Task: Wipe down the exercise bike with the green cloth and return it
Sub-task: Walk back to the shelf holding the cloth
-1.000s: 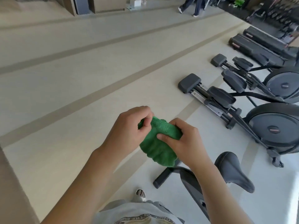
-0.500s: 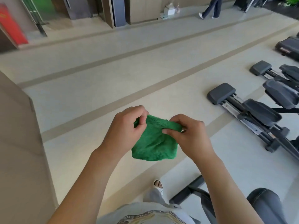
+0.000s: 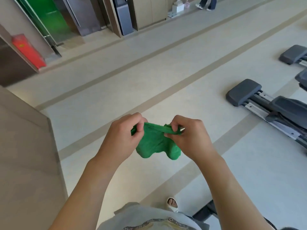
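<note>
The green cloth (image 3: 156, 145) hangs in the air in front of my chest, stretched along its top edge between both hands. My left hand (image 3: 123, 136) pinches its left corner and my right hand (image 3: 191, 138) pinches the right part of the top edge. The rest of the cloth droops below in two lobes. Of the exercise bike only a dark base bar (image 3: 206, 211) shows at the bottom right, beside my right forearm; its seat is out of view.
A beige wall corner (image 3: 29, 155) stands close on my left. Elliptical machines (image 3: 269, 105) line the right side of the floor. Far ahead are a green glass door (image 3: 49, 19), a red panel (image 3: 28, 52), cabinets, and a person's legs (image 3: 207, 2).
The view has swung left, so the bike's seat and most ellipticals left the frame. My hands moved apart, pulling the bunched cloth out along its top edge.
</note>
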`<act>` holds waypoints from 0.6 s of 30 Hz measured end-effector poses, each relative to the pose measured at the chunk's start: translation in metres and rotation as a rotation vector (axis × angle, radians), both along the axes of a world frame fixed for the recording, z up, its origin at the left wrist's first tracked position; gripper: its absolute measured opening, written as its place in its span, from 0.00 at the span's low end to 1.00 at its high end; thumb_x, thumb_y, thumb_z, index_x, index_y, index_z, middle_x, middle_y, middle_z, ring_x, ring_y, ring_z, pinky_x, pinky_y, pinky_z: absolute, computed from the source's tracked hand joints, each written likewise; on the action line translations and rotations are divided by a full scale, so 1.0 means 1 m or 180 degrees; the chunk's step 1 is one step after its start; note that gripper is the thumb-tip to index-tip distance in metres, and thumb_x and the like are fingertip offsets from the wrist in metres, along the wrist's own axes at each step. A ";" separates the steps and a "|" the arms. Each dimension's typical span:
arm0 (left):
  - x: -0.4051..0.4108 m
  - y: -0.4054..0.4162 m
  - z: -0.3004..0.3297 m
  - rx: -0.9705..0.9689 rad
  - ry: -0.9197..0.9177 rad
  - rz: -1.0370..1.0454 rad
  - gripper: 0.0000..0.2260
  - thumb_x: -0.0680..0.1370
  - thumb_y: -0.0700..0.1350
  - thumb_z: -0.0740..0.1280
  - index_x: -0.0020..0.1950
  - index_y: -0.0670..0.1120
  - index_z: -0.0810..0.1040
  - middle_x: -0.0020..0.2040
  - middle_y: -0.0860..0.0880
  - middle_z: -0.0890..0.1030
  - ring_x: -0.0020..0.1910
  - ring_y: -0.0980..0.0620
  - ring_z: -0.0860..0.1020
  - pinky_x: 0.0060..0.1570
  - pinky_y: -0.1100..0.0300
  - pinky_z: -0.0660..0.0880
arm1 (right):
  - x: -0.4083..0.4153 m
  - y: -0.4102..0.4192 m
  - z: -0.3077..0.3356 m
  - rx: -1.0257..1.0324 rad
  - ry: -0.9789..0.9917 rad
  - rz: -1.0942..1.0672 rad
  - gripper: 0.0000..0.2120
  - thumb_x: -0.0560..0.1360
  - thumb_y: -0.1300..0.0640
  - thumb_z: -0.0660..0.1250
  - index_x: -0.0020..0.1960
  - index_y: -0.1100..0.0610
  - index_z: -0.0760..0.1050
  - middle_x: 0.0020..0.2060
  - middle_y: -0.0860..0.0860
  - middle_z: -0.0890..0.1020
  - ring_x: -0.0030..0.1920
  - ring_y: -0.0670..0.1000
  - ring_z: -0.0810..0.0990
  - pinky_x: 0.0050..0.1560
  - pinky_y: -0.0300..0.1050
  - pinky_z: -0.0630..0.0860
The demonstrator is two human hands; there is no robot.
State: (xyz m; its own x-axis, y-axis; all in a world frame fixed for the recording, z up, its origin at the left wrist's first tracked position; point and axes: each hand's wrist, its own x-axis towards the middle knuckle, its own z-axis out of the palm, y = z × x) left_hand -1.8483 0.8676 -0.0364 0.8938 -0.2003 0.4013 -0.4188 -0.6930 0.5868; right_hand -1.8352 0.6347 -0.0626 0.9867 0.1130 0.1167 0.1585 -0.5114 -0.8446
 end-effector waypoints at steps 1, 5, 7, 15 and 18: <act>0.005 -0.002 0.000 0.0031 -0.0016 0.0046 0.15 0.75 0.31 0.66 0.41 0.51 0.68 0.49 0.57 0.83 0.50 0.51 0.83 0.44 0.47 0.80 | 0.005 -0.001 -0.001 0.0071 0.0036 0.0048 0.20 0.70 0.61 0.81 0.38 0.52 0.68 0.37 0.51 0.83 0.35 0.58 0.77 0.33 0.55 0.78; 0.021 -0.004 0.000 0.0058 0.0027 0.0271 0.15 0.75 0.30 0.66 0.41 0.50 0.68 0.48 0.57 0.84 0.52 0.54 0.83 0.45 0.50 0.79 | 0.026 -0.004 0.000 0.0530 0.0229 0.0422 0.15 0.72 0.60 0.80 0.41 0.48 0.74 0.42 0.46 0.85 0.41 0.52 0.83 0.38 0.44 0.81; 0.031 -0.001 0.002 0.0056 0.0010 0.0356 0.15 0.75 0.30 0.66 0.41 0.50 0.68 0.49 0.58 0.83 0.51 0.53 0.83 0.44 0.49 0.79 | 0.041 -0.006 0.001 0.0473 0.0174 0.0620 0.12 0.75 0.60 0.77 0.46 0.45 0.78 0.43 0.43 0.85 0.45 0.49 0.84 0.46 0.43 0.81; 0.077 0.021 0.004 -0.0027 -0.0348 0.0350 0.12 0.77 0.34 0.64 0.43 0.50 0.68 0.49 0.57 0.82 0.51 0.51 0.83 0.45 0.51 0.79 | 0.097 0.022 -0.013 0.0125 0.0043 0.0852 0.13 0.73 0.58 0.79 0.43 0.49 0.75 0.39 0.45 0.81 0.41 0.49 0.79 0.41 0.41 0.77; 0.099 0.039 -0.004 -0.0109 -0.0326 0.0411 0.10 0.77 0.37 0.63 0.43 0.51 0.67 0.49 0.58 0.82 0.50 0.51 0.82 0.43 0.50 0.78 | 0.121 0.041 -0.014 0.0166 0.0005 0.0730 0.13 0.74 0.60 0.79 0.44 0.47 0.75 0.38 0.40 0.81 0.41 0.45 0.78 0.40 0.32 0.74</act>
State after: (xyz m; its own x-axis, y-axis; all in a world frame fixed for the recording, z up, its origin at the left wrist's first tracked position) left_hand -1.7488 0.9070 -0.0401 0.8653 -0.0710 0.4962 -0.3863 -0.7253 0.5698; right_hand -1.7139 0.6761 -0.0767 0.9361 0.3280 0.1266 0.2640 -0.4178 -0.8693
